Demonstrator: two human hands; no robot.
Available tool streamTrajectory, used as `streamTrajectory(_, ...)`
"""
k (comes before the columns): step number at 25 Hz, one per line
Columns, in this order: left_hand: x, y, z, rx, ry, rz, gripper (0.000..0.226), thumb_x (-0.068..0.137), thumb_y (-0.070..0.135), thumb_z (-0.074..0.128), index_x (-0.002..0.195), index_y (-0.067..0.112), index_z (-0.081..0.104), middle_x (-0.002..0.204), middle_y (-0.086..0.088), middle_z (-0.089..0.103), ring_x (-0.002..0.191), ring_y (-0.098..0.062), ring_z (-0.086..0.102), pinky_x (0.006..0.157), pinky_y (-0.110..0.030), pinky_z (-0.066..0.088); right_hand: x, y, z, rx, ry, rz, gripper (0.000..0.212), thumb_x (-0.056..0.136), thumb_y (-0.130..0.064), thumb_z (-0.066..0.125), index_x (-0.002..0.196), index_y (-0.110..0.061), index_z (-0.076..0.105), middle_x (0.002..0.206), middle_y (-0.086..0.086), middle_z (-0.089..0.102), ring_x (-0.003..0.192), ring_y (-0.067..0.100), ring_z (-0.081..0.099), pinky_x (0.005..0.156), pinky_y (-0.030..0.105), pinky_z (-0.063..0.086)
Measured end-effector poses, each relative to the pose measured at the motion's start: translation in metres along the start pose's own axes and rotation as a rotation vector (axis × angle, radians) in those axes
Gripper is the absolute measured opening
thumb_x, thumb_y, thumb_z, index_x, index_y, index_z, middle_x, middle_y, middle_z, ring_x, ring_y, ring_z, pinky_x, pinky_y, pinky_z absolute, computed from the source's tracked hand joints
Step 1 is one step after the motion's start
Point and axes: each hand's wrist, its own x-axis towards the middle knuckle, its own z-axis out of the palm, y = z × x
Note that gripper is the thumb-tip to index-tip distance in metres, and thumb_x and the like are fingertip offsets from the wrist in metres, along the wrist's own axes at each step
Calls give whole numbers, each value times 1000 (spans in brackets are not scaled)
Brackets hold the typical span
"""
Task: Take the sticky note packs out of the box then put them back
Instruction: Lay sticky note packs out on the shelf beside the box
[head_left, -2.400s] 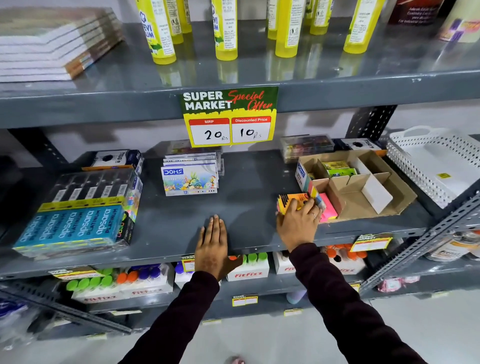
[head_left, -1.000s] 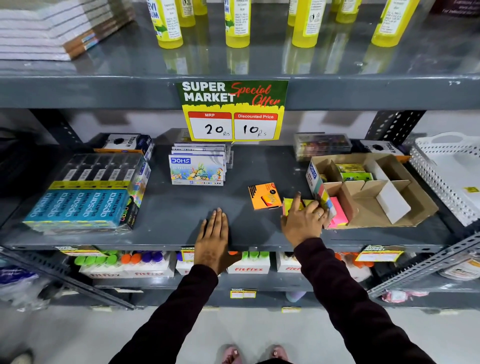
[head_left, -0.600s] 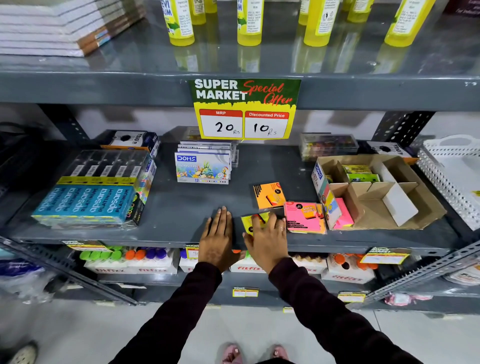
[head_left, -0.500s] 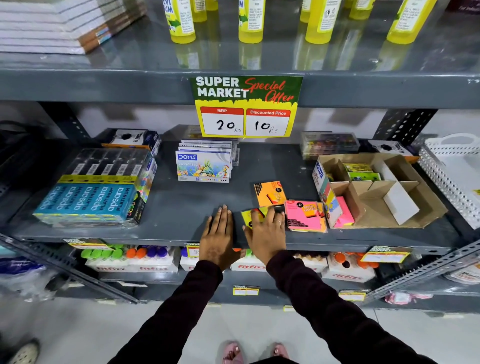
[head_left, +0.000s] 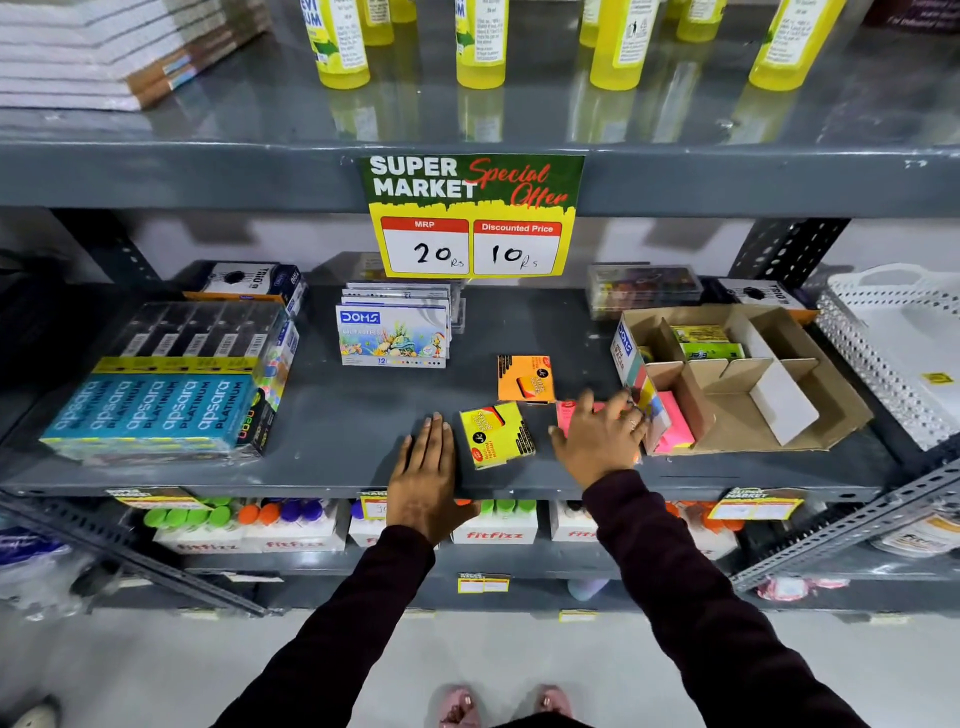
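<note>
Three sticky note packs lie on the grey shelf (head_left: 332, 431): an orange pack (head_left: 524, 378) at the back, a yellow pack (head_left: 496, 434) near the front edge, and a pink pack (head_left: 563, 415) mostly hidden under my right hand (head_left: 602, 439). That hand is spread over the pink pack with its fingertips at the box's front corner, slightly blurred. My left hand (head_left: 426, 467) rests flat on the shelf just left of the yellow pack, holding nothing. The open cardboard box (head_left: 810, 410) with dividers holds a pink pack (head_left: 675, 421) in front and green and yellow packs (head_left: 701, 345) behind.
Left on the shelf sits a wrapped Apsara pencil bundle (head_left: 156, 395); DOMS pastel boxes (head_left: 392, 332) stand behind. A white plastic basket (head_left: 898, 353) is at the right. A price sign (head_left: 470, 215) hangs from the upper shelf, which carries yellow bottles (head_left: 480, 41).
My right hand let go of the yellow pack near the front edge and moved right onto the pink pack by the box. My left hand has stayed flat in place.
</note>
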Motion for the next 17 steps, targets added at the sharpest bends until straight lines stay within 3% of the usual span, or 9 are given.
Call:
streamTrajectory(5,1,0,2,9,3,-4,116,51,69,73,134,-5,41,140,-22,44,128,-35,43,103,-51,27,5,2,-2,-2,-7,-22,66,82,-39,65,133,-6,39,134,30,41,120,47,48,104,51,42)
streamTrajectory(10,0,0,2,-3,0,-5,116,50,68,75,135,-3,41,141,-22,43,129,-35,42,104,-50,28,54,-13,-14,34,76,-52,62,87,-33,62,136,-3,38,141,34,34,128,51,39,106,55,38)
streamTrajectory(12,0,0,1,-4,-8,-8,115,52,68,72,136,-3,40,141,-21,43,129,-34,42,104,-51,26,84,-18,-8,21,13,-15,57,91,-27,59,138,-2,38,146,32,29,133,51,32,106,55,38)
streamTrajectory(17,1,-1,1,38,-42,-15,113,53,69,65,137,-2,38,143,-19,42,131,-33,40,105,-50,24,117,-20,14,98,-106,-21,43,94,-28,55,130,-4,51,142,25,41,129,43,41,106,46,40)
